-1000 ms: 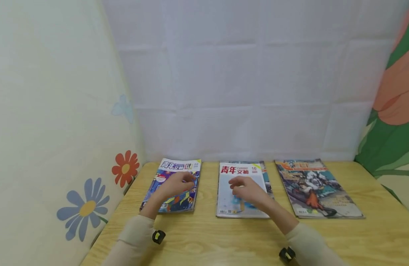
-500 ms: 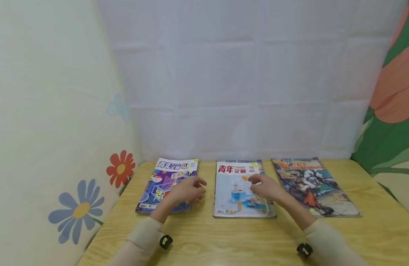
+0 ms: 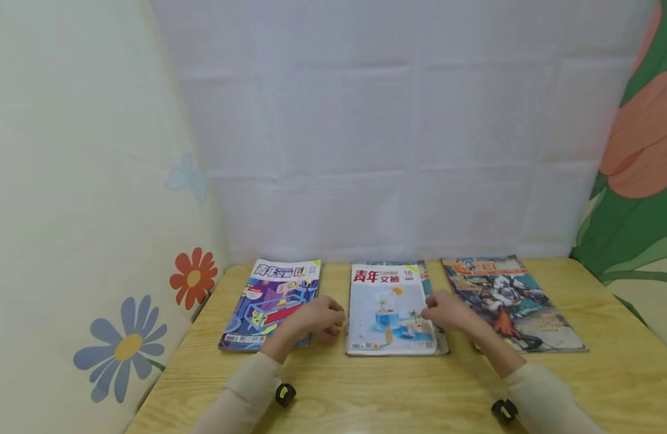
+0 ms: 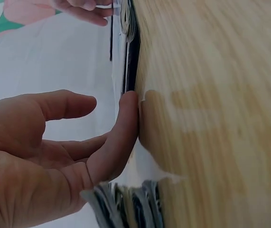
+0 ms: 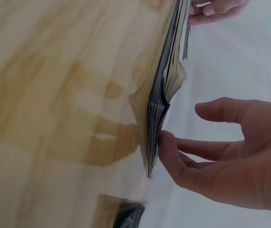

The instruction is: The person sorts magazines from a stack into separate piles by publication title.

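Observation:
A white magazine (image 3: 390,310) with a red title and an island picture lies in the middle of the table, over a darker one that peeks out along its right side. My left hand (image 3: 324,316) is at its left side, over the edge of a purple-blue magazine (image 3: 279,295). In the left wrist view the fingers (image 4: 121,128) reach down to the tabletop beside the stack, thumb spread apart. My right hand (image 3: 450,310) is at the stack's right edge. In the right wrist view a fingertip (image 5: 168,138) meets the page edges, thumb raised. Neither hand grips anything.
At the right lies a larger magazine (image 3: 509,304) with a dark illustrated cover. The wooden table (image 3: 366,392) ends at a white cloth backdrop (image 3: 322,144). A flower-printed wall (image 3: 84,211) borders the left side.
Both hands have shifted right: the left off the purple-blue magazine toward the middle stack, the right from over the white cover to its right edge. The view has shifted slightly.

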Demonstrator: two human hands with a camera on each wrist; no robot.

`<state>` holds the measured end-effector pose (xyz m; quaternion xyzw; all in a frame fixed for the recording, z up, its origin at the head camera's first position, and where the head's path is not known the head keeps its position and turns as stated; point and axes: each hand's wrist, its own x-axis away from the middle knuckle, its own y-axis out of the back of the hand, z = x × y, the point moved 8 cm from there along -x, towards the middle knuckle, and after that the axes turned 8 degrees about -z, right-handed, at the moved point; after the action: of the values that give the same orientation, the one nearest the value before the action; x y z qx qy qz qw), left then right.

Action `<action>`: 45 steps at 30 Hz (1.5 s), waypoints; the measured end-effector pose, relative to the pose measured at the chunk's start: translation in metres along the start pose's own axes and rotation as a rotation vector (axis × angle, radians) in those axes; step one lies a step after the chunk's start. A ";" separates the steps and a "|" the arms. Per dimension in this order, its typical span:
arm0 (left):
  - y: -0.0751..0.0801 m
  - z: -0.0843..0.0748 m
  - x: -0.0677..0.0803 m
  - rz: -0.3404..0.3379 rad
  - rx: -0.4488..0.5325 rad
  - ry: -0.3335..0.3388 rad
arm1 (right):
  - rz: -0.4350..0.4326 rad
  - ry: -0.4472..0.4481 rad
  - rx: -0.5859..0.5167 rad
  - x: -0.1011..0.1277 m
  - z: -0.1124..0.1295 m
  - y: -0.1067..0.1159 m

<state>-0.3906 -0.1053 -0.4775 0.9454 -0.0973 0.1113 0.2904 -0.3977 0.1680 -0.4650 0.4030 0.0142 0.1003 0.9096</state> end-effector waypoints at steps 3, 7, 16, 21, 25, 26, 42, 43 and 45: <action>-0.004 -0.001 0.000 -0.009 0.006 0.028 | 0.011 -0.057 -0.057 0.000 -0.004 -0.003; -0.007 -0.002 -0.001 -0.029 -0.005 0.054 | 0.026 -0.135 -0.160 0.002 -0.008 -0.005; -0.010 0.002 -0.004 -0.051 0.031 0.078 | 0.058 -0.210 -0.294 0.001 -0.019 -0.005; -0.010 0.001 -0.002 -0.064 0.034 0.058 | 0.065 -0.225 -0.376 0.002 -0.021 -0.006; -0.010 -0.002 -0.001 -0.094 0.006 0.024 | 0.074 -0.240 -0.455 0.002 -0.021 -0.008; -0.009 -0.003 -0.001 -0.105 -0.004 0.014 | 0.078 -0.248 -0.477 0.002 -0.021 -0.009; -0.003 -0.015 -0.001 -0.109 0.152 -0.091 | 0.094 -0.267 -0.547 0.006 -0.018 -0.013; -0.002 -0.017 0.000 -0.107 0.165 -0.104 | 0.091 -0.261 -0.547 0.006 -0.018 -0.013; 0.001 -0.020 0.001 -0.103 0.181 -0.131 | 0.083 -0.255 -0.554 0.006 -0.018 -0.013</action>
<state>-0.3925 -0.0944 -0.4604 0.9767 -0.0572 0.0424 0.2023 -0.3915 0.1735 -0.4861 0.1494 -0.1444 0.0862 0.9744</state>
